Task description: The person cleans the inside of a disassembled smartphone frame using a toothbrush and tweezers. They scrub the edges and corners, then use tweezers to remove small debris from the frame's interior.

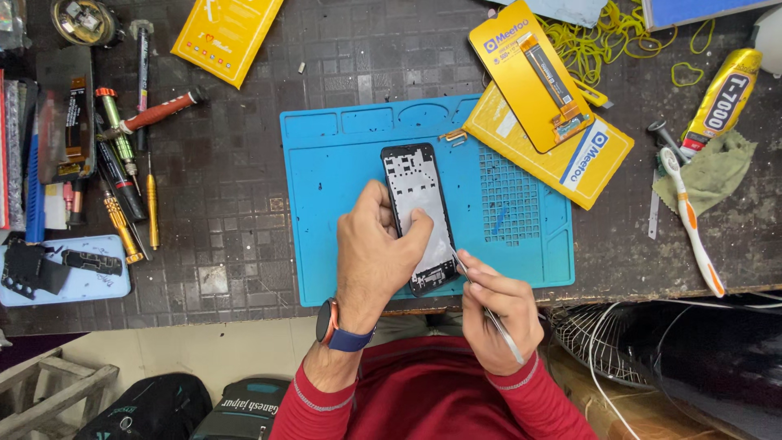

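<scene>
Head view: left hand (376, 253) steadies phone frame (419, 213), right hand (507, 314) apparently holding tweezers (487, 305).

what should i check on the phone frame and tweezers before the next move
1. Left hand steadies the phone frame: ok, thumb pressed on its middle.
2. Frame lies on the blue mat: ok, flat, lower end near the mat's front edge.
3. Right hand grips the tweezers: ok.
4. Tweezer tip at the frame's lower right edge: ok, whether it touches cannot tell.
5. Anything held in the tip: cannot tell, too small.
6. Mat around the frame free of loose tools: ok, only a small gold part near the top.
</scene>
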